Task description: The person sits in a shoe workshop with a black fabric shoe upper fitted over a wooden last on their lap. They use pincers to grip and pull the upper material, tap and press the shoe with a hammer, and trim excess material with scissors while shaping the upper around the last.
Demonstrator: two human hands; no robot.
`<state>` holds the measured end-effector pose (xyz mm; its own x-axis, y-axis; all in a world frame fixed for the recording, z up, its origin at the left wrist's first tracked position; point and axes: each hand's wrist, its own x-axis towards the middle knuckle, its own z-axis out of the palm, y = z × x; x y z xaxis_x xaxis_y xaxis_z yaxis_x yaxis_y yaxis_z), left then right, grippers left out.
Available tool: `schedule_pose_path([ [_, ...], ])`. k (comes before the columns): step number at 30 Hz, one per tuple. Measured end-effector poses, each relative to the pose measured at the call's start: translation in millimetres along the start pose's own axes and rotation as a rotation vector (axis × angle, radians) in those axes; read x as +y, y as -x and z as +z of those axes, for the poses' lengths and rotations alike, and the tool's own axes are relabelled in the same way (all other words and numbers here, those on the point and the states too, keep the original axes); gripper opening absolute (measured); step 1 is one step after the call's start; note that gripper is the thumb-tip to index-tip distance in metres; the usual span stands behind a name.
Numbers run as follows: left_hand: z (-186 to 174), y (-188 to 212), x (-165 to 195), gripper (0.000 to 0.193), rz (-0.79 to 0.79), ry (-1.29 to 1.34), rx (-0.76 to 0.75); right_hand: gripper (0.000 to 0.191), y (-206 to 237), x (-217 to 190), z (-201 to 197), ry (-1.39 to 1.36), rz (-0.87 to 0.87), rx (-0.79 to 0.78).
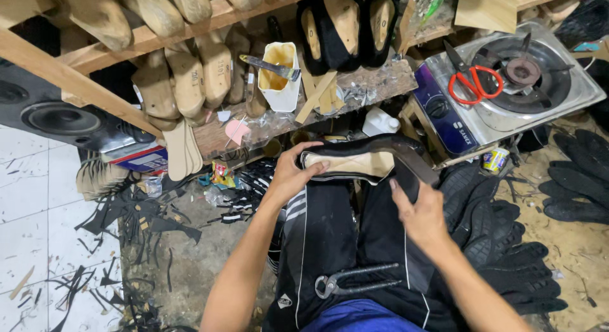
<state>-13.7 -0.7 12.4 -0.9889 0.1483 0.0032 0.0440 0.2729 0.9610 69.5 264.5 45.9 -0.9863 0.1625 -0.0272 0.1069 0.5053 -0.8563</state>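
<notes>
A black shoe upper stretched over a pale wooden last [355, 164] rests sole-up across my knees. My left hand [293, 171] grips its toe end, thumb on the pale sole. My right hand [420, 212] holds the heel end, fingers wrapped on the dark heel piece [412, 167]. A pair of metal pincers [355, 280] lies on my lap, on my black trousers, untouched.
A wooden shelf holds several wooden lasts [190, 78], a white glue cup with a brush [279, 75] and two lasted black shoes [346, 27]. At right a gas stove [545, 97] carries red-handled scissors [474, 83]. Black soles [571, 179] and leather scraps [133, 218] litter the floor.
</notes>
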Motion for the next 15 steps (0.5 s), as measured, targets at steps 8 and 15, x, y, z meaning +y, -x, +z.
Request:
schedule_pose_path([
  [8,13,11,-7,0.051,-0.096,0.002,0.010,0.036,11,35,-26,-0.071,0.047,0.070],
  [15,-2,33,51,0.058,0.309,-0.006,0.093,0.025,98,144,-82,-0.166,-0.256,-0.337],
])
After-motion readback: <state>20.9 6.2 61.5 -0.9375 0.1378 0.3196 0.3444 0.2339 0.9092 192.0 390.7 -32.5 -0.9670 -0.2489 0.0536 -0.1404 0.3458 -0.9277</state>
